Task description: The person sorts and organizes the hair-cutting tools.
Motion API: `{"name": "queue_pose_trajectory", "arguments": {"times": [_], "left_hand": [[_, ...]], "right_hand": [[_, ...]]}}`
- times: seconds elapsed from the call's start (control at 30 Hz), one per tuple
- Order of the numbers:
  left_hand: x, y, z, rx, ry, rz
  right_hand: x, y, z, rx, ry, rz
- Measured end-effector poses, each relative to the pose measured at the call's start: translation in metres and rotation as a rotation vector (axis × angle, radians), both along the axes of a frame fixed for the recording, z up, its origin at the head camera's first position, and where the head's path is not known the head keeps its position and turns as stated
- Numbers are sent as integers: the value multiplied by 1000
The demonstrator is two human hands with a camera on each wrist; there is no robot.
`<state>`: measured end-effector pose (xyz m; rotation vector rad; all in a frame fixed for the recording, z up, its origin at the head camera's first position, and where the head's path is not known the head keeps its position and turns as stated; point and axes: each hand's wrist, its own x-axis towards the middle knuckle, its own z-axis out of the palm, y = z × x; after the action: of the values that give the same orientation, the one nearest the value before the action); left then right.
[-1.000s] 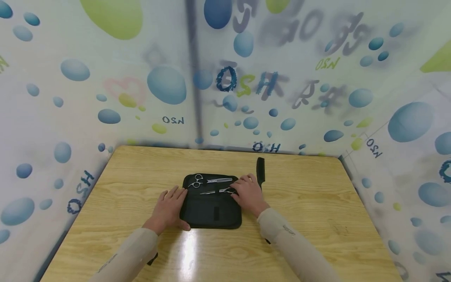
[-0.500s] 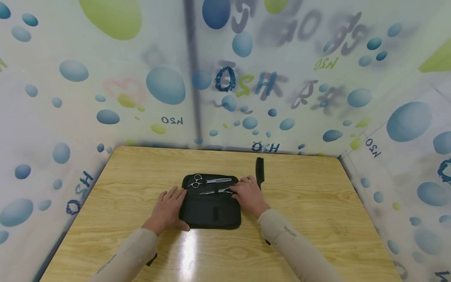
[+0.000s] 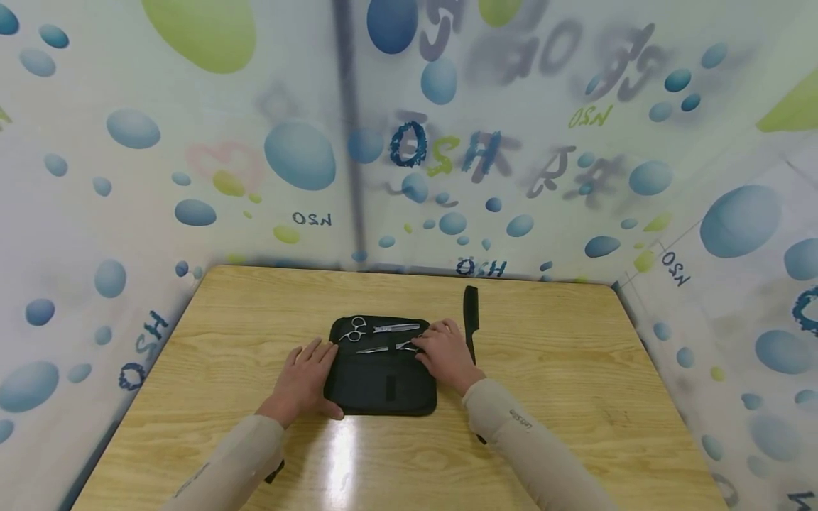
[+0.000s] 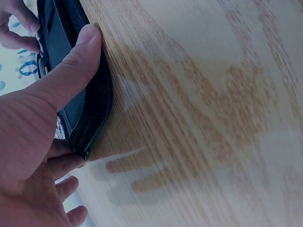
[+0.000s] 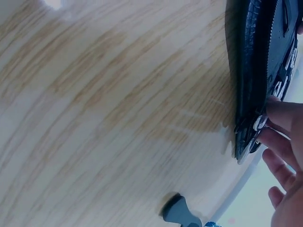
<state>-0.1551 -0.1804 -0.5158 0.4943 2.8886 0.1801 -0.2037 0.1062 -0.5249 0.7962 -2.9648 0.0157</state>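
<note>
An unfolded black zip case (image 3: 364, 390) lies on the wooden table. In its far half, thinning scissors (image 3: 396, 328) lie with their rings to the left. Below them, a second pair of scissors (image 3: 373, 350) points left, its blade passing through a black loop. My right hand (image 3: 445, 355) pinches the ring end of this pair at the case's right edge; in the right wrist view the fingertips (image 5: 274, 135) close around a metal ring (image 5: 259, 123). My left hand (image 3: 308, 380) rests along the case's left edge, its thumb (image 4: 78, 61) extended over the near rim.
A black comb (image 3: 471, 309) lies on the table just right of the case, its lower part beside my right hand. Past the far edge of the table (image 3: 543, 333) stands a wall (image 3: 287, 85) printed with blue and green drops. More printed wall flanks both sides.
The lower scissors have slid a little to the left through the loop, with my right hand moving left along with them. My left hand and the case stay in place.
</note>
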Motion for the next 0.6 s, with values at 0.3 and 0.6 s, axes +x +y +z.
{"name": "queue_pose_trajectory", "arguments": {"times": [0.3, 0.6], "left_hand": [[0, 0, 0, -2, -4, 2], [-1, 0, -1, 0, -12, 10]], "right_hand": [[3, -12, 5, 14, -34, 39], [2, -17, 2, 27, -36, 24]]}}
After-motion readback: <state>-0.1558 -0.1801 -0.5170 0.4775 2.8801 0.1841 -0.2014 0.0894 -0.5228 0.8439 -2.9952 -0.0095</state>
